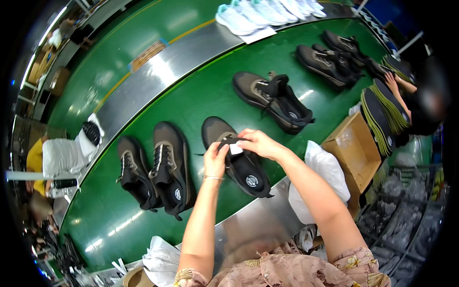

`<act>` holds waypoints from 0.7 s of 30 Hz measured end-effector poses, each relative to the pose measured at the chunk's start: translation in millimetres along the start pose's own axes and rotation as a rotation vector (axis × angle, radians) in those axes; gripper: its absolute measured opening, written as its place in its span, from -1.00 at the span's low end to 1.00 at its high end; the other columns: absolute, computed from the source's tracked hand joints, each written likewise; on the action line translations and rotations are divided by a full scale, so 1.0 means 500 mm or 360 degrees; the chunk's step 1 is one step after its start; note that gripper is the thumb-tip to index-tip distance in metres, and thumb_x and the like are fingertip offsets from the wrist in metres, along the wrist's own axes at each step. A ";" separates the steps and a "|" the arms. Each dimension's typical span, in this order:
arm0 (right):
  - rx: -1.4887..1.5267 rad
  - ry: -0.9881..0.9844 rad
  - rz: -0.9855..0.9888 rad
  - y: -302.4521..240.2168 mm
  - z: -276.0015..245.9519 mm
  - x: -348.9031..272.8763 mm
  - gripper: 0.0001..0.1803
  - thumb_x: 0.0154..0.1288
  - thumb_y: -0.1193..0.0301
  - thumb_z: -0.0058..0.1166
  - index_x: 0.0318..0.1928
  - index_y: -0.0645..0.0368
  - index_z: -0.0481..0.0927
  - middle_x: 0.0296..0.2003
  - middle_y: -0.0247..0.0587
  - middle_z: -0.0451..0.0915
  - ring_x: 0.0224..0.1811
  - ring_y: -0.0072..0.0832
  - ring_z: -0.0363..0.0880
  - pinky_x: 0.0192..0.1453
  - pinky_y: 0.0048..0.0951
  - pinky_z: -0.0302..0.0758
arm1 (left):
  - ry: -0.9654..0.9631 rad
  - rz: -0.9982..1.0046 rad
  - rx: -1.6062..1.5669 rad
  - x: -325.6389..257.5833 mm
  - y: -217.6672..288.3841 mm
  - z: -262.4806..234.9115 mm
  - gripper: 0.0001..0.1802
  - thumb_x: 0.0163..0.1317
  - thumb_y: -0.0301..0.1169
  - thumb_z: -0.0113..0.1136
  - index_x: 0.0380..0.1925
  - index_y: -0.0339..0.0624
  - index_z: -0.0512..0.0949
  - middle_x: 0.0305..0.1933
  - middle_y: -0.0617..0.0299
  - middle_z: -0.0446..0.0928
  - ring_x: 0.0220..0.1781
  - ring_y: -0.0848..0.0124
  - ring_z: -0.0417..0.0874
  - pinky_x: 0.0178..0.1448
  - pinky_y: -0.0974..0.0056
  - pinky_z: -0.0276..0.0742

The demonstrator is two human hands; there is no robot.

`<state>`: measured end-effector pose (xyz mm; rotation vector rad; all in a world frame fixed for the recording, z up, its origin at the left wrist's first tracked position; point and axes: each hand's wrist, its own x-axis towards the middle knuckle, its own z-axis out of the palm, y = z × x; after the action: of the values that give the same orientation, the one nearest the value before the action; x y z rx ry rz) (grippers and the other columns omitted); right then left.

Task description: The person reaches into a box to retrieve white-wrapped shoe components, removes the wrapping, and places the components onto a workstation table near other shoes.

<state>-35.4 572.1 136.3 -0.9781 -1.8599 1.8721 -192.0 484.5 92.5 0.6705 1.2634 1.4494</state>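
A black and brown lace-up shoe (244, 171) lies on the green belt in front of me, toe pointing away. Its dark tongue (228, 142), with a white label (235, 149) on it, is raised between my hands. My left hand (215, 160) pinches the tongue's left edge, thumb and fingers together. From the other side, my right hand (260, 143) grips the tongue's right edge near the label. The hands and tongue hide part of the laces. A matching pair of shoes (169, 165) sits to the left, and another shoe (272, 101) rests farther off to the right.
More dark shoes (330, 64) lie on the green belt (201, 91) at the far right, near a co-worker's hands (393, 83). Stacked insoles (382, 112) and a cardboard box (354, 148) stand at my right, beside a white bag (318, 182). White shoes (263, 16) line the metal ledge beyond.
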 end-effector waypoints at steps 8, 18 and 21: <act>0.0203 0.0122 0.0170 0.018 0.023 0.016 -0.73 0.27 0.33 -0.05 -0.29 0.35 0.51 -0.30 -0.36 0.42 -0.24 -0.64 0.38 -0.11 -0.62 0.30 | 0.0153 -0.0080 -0.0193 -0.019 -0.014 0.014 -0.84 0.21 -0.48 0.03 -0.23 -0.30 0.44 -0.26 0.27 0.52 -0.26 0.56 0.50 -0.12 0.46 0.42; 0.0259 0.0156 0.0232 0.017 0.029 0.015 -0.63 0.27 0.26 -0.05 -0.23 0.42 0.48 -0.24 -0.22 0.44 -0.16 -0.52 0.40 -0.02 -0.51 0.31 | 0.0041 -0.0183 -0.0317 -0.032 0.018 0.008 -0.55 -0.04 -0.68 0.17 -0.08 -0.32 0.33 -0.17 0.17 0.53 -0.15 0.46 0.53 -0.05 0.41 0.44; 0.0276 0.0153 0.0223 0.025 0.029 0.015 -0.64 0.27 0.27 -0.05 -0.24 0.41 0.48 -0.25 -0.24 0.43 -0.17 -0.54 0.40 -0.03 -0.51 0.31 | 0.0042 -0.0206 -0.0355 -0.032 0.016 0.010 -0.51 -0.06 -0.72 0.15 -0.05 -0.34 0.32 -0.12 0.13 0.51 -0.11 0.42 0.53 -0.02 0.39 0.45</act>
<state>-47.8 565.1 121.3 -1.1416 -1.5814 1.9898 -185.5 472.2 104.7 0.4145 1.1230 1.4684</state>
